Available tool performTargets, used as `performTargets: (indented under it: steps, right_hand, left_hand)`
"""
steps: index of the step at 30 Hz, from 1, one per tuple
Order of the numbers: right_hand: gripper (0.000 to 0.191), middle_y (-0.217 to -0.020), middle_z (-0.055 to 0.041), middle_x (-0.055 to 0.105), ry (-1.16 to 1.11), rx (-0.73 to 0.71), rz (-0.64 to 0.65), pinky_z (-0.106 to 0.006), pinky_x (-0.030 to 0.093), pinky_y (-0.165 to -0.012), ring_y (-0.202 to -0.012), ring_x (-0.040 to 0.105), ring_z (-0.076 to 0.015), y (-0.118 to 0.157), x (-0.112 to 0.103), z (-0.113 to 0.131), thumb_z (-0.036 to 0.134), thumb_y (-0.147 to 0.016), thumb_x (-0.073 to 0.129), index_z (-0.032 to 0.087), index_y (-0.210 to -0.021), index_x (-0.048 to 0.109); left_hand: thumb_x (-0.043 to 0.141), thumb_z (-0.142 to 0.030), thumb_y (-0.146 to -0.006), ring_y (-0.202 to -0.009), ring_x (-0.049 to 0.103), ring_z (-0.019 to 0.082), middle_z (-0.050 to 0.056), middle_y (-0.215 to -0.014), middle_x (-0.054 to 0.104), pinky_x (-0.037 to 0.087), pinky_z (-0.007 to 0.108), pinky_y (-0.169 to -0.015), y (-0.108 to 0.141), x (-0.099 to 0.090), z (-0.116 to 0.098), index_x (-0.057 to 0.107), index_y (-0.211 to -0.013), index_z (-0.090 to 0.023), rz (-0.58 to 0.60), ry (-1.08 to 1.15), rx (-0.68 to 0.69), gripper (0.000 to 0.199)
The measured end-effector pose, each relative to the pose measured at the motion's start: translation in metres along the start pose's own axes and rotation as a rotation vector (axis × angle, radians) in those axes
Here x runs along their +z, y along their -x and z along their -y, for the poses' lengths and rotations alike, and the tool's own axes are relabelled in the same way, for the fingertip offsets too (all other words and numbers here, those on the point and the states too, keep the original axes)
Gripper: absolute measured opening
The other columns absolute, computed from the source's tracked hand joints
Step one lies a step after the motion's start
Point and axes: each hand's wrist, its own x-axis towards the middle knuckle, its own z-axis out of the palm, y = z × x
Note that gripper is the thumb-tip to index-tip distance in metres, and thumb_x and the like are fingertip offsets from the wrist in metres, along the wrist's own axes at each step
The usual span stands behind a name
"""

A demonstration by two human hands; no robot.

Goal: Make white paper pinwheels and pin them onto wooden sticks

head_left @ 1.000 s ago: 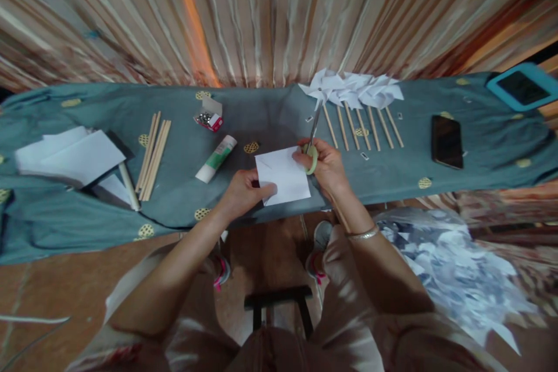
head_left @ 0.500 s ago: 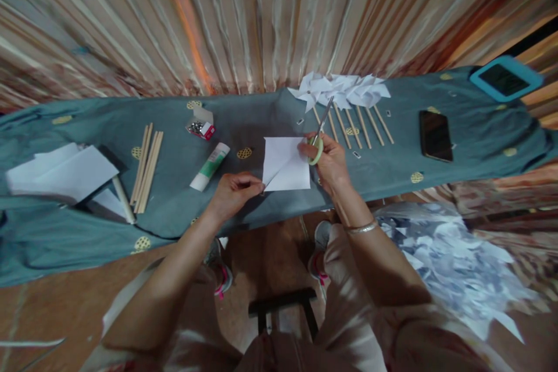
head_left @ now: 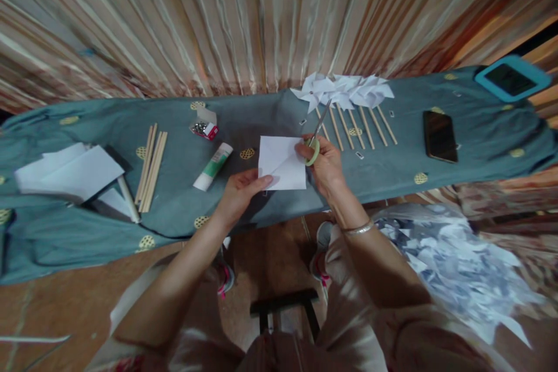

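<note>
A white square of paper (head_left: 282, 164) with a diagonal crease is held between my two hands above the cloth. My left hand (head_left: 241, 193) pinches its lower left corner, thumb on top. At the upper right edge, my right hand (head_left: 325, 164) grips the paper and also holds scissors (head_left: 313, 150) with green handles, the blades pointing up and away. Beyond the scissors lie several white paper pinwheels (head_left: 344, 91) on wooden sticks. A glue stick (head_left: 213, 167) rests to the left of my left hand.
On the cloth-covered table (head_left: 244, 221) are wooden sticks (head_left: 152, 171), a small box of pins (head_left: 204, 129), folded white paper (head_left: 72, 171), a phone (head_left: 440, 136) and a blue-framed device (head_left: 513, 79). A bag of paper scraps (head_left: 462, 267) is below right; a stool (head_left: 284, 301) stands underneath.
My left hand has shifted slightly right and up, its thumb now over the paper's lower left corner. The paper has moved a little left, relative to the table too.
</note>
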Motion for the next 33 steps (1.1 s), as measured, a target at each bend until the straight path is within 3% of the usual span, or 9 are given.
performTargets:
  steps: [4, 7, 11, 14, 16, 19, 22, 33]
  right_hand:
    - [0.044, -0.061, 0.0090, 0.058, -0.003, 0.007, 0.035, -0.020, 0.037, -0.051, -0.054, 0.047, -0.0052, 0.005, 0.006, -0.003, 0.034, -0.044, 0.089, 0.019, -0.077, 0.063]
    - [0.044, -0.065, 0.0061, 0.061, 0.066, 0.017, 0.139, -0.021, 0.040, -0.053, -0.056, 0.050, -0.0071, 0.010, 0.002, -0.001, 0.047, -0.054, 0.086, 0.019, -0.082, 0.066]
    - [0.056, -0.074, -0.0009, 0.069, 0.250, 0.128, 0.468, -0.023, 0.043, -0.056, -0.062, 0.058, -0.0112, 0.020, -0.009, 0.005, 0.063, -0.063, 0.079, 0.017, -0.093, 0.066]
    - [0.059, -0.078, -0.0034, 0.070, 0.347, 0.202, 0.714, -0.024, 0.046, -0.061, -0.068, 0.059, -0.0125, 0.028, -0.017, 0.010, 0.063, -0.067, 0.077, 0.016, -0.100, 0.065]
    - [0.060, -0.078, -0.0029, 0.069, 0.359, 0.294, 0.808, -0.024, 0.044, -0.059, -0.066, 0.058, -0.0115, 0.031, -0.019, 0.011, 0.061, -0.066, 0.079, 0.015, -0.100, 0.063]
    - [0.056, -0.075, -0.0016, 0.065, 0.349, 0.390, 0.872, -0.023, 0.041, -0.056, -0.062, 0.054, -0.0101, 0.033, -0.021, 0.011, 0.054, -0.066, 0.081, 0.012, -0.099, 0.064]
    - [0.048, -0.071, -0.0002, 0.061, 0.367, 0.390, 0.916, -0.023, 0.040, -0.056, -0.061, 0.051, -0.0096, 0.033, -0.020, 0.010, 0.046, -0.069, 0.081, 0.010, -0.097, 0.065]
    - [0.045, -0.069, 0.0014, 0.058, 0.404, 0.400, 0.897, -0.025, 0.044, -0.056, -0.059, 0.050, -0.0090, 0.036, -0.016, 0.014, 0.038, -0.067, 0.082, 0.008, -0.097, 0.065]
  left_hand:
    - [0.084, -0.045, -0.059, -0.059, 0.052, 0.013, 0.000, -0.061, 0.066, 0.040, 0.025, -0.059, -0.003, 0.002, 0.010, 0.072, -0.063, -0.016, -0.139, -0.022, 0.016, 0.032]
    - [0.085, -0.043, -0.059, -0.058, 0.052, 0.012, 0.001, -0.063, 0.067, 0.038, 0.025, -0.056, -0.009, -0.006, 0.007, 0.073, -0.065, -0.015, -0.215, 0.030, 0.057, 0.031]
    - [0.087, -0.034, -0.052, -0.063, 0.059, 0.014, 0.003, -0.073, 0.072, 0.042, 0.023, -0.054, -0.015, -0.022, -0.008, 0.074, -0.070, -0.016, -0.320, 0.171, 0.081, 0.029]
    - [0.087, -0.030, -0.049, -0.066, 0.063, 0.014, 0.002, -0.076, 0.073, 0.045, 0.023, -0.054, -0.016, -0.033, -0.017, 0.074, -0.070, -0.017, -0.386, 0.239, 0.095, 0.028]
    - [0.087, -0.028, -0.048, -0.064, 0.064, 0.015, 0.002, -0.074, 0.073, 0.047, 0.023, -0.055, -0.015, -0.037, -0.020, 0.074, -0.069, -0.017, -0.410, 0.257, 0.099, 0.026]
    - [0.085, -0.025, -0.049, -0.061, 0.063, 0.015, 0.002, -0.069, 0.072, 0.049, 0.025, -0.055, -0.013, -0.038, -0.022, 0.074, -0.066, -0.017, -0.413, 0.267, 0.091, 0.022]
    - [0.084, -0.024, -0.050, -0.062, 0.064, 0.016, 0.003, -0.069, 0.072, 0.051, 0.026, -0.056, -0.011, -0.036, -0.022, 0.075, -0.066, -0.017, -0.405, 0.269, 0.073, 0.019]
    - [0.085, -0.029, -0.053, -0.064, 0.063, 0.016, 0.002, -0.071, 0.074, 0.047, 0.024, -0.054, -0.011, -0.036, -0.016, 0.076, -0.068, -0.019, -0.374, 0.184, 0.099, 0.021]
